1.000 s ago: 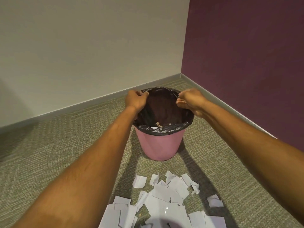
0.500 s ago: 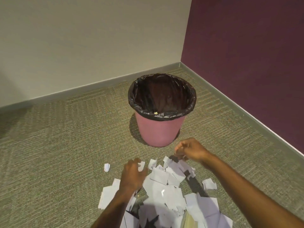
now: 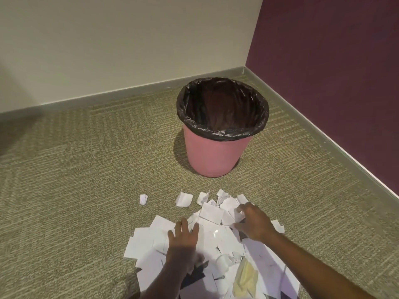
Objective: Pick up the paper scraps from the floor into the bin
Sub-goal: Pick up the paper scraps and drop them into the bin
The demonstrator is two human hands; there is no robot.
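A pink bin (image 3: 216,156) lined with a black bag (image 3: 222,132) stands on the carpet near the room's corner. In front of it lies a heap of white paper scraps (image 3: 211,236). My left hand (image 3: 183,240) lies flat on the left side of the heap with straight fingers spread. My right hand (image 3: 252,221) rests on the right side of the heap, fingers bent down onto the sheets. A crumpled scrap (image 3: 143,199) and a folded scrap (image 3: 184,199) lie apart from the heap, toward the bin.
A beige wall (image 3: 129,39) runs behind the bin and a purple wall (image 3: 334,61) on the right, both with grey skirting. A yellowish sheet (image 3: 246,277) lies in the heap near me. Green-brown carpet (image 3: 75,180) stretches to the left.
Both hands came back from the bin's rim down to the floor. They have since moved nearer to me and settled onto the heap of scraps, the left hand flattening.
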